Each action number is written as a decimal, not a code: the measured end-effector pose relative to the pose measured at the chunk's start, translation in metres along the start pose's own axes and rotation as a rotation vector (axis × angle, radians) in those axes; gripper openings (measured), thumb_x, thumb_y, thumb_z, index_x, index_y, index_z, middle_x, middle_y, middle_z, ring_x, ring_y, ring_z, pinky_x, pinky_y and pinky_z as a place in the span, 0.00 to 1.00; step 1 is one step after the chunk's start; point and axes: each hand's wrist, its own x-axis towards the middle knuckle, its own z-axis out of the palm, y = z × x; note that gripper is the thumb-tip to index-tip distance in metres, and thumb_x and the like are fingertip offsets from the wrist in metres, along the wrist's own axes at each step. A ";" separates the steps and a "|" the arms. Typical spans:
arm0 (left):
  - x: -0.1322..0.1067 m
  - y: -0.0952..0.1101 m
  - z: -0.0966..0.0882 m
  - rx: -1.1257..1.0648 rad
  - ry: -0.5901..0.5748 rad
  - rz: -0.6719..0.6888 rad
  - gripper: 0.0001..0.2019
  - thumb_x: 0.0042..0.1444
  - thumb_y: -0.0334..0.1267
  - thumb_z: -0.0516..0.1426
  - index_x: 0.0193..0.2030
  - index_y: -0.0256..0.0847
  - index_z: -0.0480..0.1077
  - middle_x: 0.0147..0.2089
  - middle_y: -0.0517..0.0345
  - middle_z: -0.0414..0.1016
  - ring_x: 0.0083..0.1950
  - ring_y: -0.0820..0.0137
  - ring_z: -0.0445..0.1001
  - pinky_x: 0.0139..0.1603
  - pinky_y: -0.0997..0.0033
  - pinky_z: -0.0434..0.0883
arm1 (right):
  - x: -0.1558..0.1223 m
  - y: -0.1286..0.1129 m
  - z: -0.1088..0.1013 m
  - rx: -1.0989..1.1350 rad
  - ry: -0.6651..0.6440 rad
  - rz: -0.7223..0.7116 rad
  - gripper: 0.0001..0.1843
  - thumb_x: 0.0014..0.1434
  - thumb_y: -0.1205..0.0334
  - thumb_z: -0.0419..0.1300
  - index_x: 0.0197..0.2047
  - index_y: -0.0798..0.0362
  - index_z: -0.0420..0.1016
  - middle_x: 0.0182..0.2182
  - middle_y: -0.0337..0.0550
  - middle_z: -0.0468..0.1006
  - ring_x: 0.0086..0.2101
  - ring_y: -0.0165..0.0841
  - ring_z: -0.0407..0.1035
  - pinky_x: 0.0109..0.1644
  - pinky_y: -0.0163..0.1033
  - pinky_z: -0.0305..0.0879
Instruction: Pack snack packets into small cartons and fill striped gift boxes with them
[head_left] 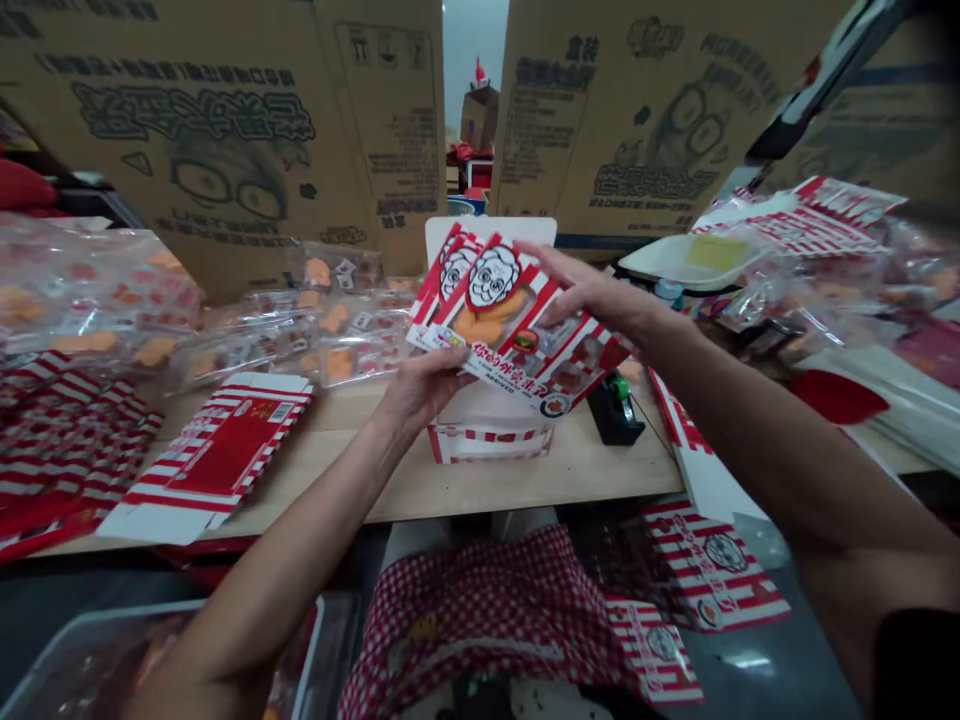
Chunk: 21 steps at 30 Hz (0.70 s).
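Observation:
I hold a pair of overlapping red-and-white striped packages (517,345) tilted in front of me. Each has a cartoon bearded face, and the front one has a clear window with orange toy-food-like pieces behind it. My left hand (429,382) grips their lower left edge, thumb on the front. Across the upper right side lies my right hand (574,285), its fingers bent over the edge. Directly below and behind them stands an open white carton (491,228) with a striped front, its inside partly hidden by the packages.
Clear bags with orange pieces (337,325) lie along the back left. A flat striped box (232,445) and a striped stack (71,430) are at left. A black tape dispenser (616,408) is at right. Large brown cartons (225,120) wall off the back.

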 end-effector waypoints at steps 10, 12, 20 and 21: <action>0.004 0.027 -0.010 0.194 0.067 0.316 0.34 0.36 0.28 0.73 0.54 0.44 0.75 0.47 0.54 0.85 0.60 0.53 0.78 0.66 0.52 0.72 | 0.020 0.005 0.000 -0.149 0.065 -0.407 0.62 0.45 0.40 0.69 0.77 0.48 0.48 0.75 0.46 0.50 0.71 0.60 0.42 0.75 0.63 0.37; 0.005 0.033 -0.008 0.213 0.079 0.312 0.35 0.35 0.27 0.73 0.54 0.44 0.75 0.47 0.54 0.85 0.59 0.54 0.79 0.65 0.52 0.73 | 0.024 0.005 0.000 -0.184 0.065 -0.425 0.64 0.45 0.37 0.68 0.77 0.48 0.44 0.75 0.47 0.47 0.72 0.60 0.41 0.75 0.63 0.36; 0.001 0.006 -0.026 0.154 -0.015 -0.054 0.29 0.40 0.35 0.71 0.53 0.41 0.76 0.55 0.48 0.82 0.62 0.52 0.76 0.67 0.51 0.69 | 0.002 0.044 0.004 -0.289 -0.152 -0.212 0.62 0.49 0.42 0.65 0.79 0.50 0.41 0.75 0.52 0.49 0.70 0.59 0.46 0.74 0.63 0.40; 0.002 0.006 -0.029 0.142 -0.022 -0.061 0.27 0.43 0.37 0.70 0.53 0.41 0.76 0.56 0.48 0.81 0.62 0.53 0.76 0.68 0.52 0.68 | 0.001 0.046 0.001 -0.307 -0.167 -0.198 0.62 0.49 0.44 0.65 0.79 0.50 0.40 0.75 0.52 0.49 0.70 0.59 0.47 0.74 0.63 0.41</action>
